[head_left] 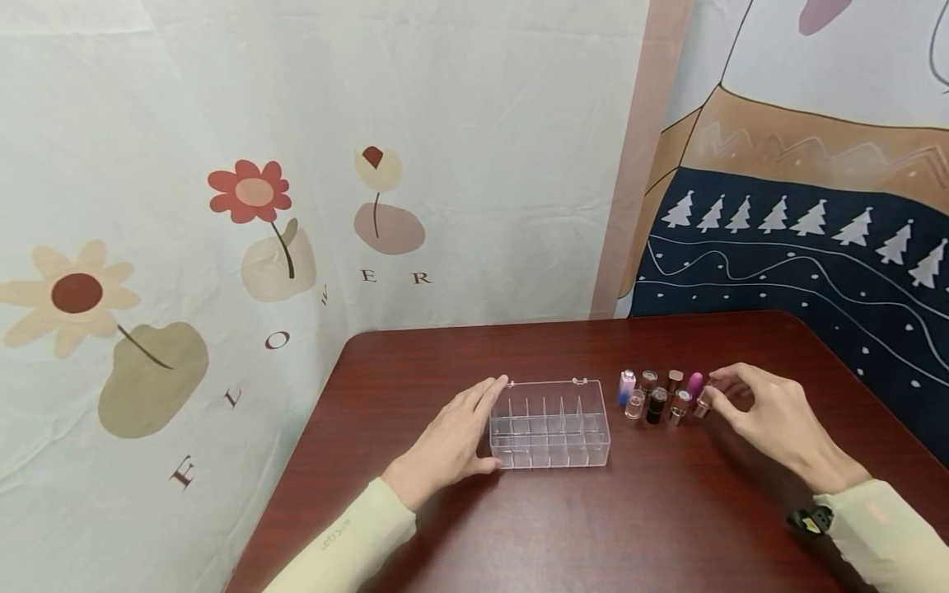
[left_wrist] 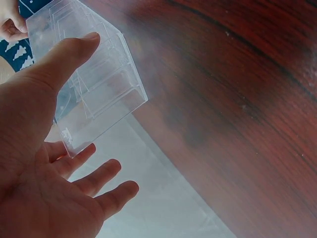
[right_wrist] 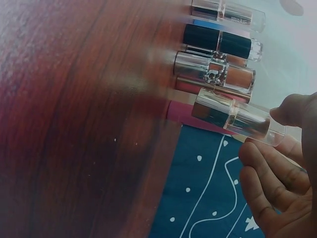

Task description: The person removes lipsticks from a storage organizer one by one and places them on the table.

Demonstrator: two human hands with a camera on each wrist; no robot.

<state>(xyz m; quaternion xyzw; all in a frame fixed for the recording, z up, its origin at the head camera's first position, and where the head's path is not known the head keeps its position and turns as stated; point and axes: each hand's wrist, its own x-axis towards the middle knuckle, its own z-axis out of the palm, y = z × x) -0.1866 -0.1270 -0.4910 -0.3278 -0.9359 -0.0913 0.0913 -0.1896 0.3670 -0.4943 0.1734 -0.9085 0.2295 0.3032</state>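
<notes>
In the head view my left hand [head_left: 445, 441] touches the left side of a clear plastic divided box [head_left: 550, 458]. The left wrist view has its thumb across the box's wall [left_wrist: 106, 104] and its other fingers extended, spread apart. My right hand [head_left: 774, 418] pinches the top of a lipstick tube [right_wrist: 233, 116] with a gold band and a clear cap. Beside it stand a magenta tube [right_wrist: 183, 113], a black tube [head_left: 656, 406], a pink-and-blue tube [head_left: 626, 387] and several others in a cluster. Whether the held tube's base touches the table cannot be told.
A dark red wooden table [head_left: 549, 535] carries everything. Behind it hangs a pale cloth [head_left: 504, 165] with printed flowers, and a navy cloth with white trees [head_left: 778, 272] hangs at the right. The box's two hinges face the back.
</notes>
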